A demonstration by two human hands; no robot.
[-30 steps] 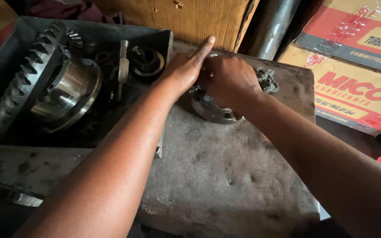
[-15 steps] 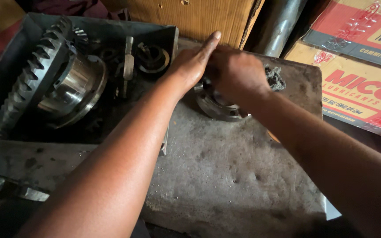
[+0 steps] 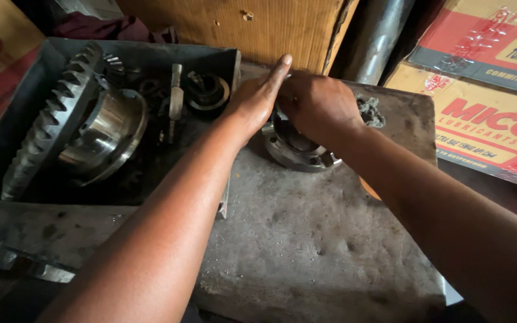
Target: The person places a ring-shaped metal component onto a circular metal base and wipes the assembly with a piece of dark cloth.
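Both hands are on a round flanged metal housing (image 3: 297, 149) sitting near the far edge of the grey steel worktop (image 3: 306, 239), roughly mid-width, just right of the tray's right wall. Right hand (image 3: 318, 107) is cupped over the top of the housing, fingers curled down and clenched around something in or on its upper opening; what exactly they pinch is hidden under the knuckles. Left hand (image 3: 258, 98) lies against the housing's left side, fingers straight and together, pointing toward the far edge, palm pressing in rather than gripping; looks like bracing. Housing axis stands upright, flange flat on the worktop, so the part lies directly below the right fingers and immediately right of the left palm. Right hand is the nearer and the working one; left only touches the flank. A greasy grey wad (image 3: 369, 110) sits just beyond the right hand toward the far right corner. Left of the worktop, a dark metal tray (image 3: 234, 60) holds a large ring gear on its carrier (image 3: 70, 128), leaning tilted, teeth toward the left, plus a small bearing-like ring (image 3: 207, 93) and a flat steel bar (image 3: 176, 90) near the tray's far right corner. Cardboard cartons (image 3: 480, 101) stand off the right edge, a wooden panel (image 3: 234, 24) behind.
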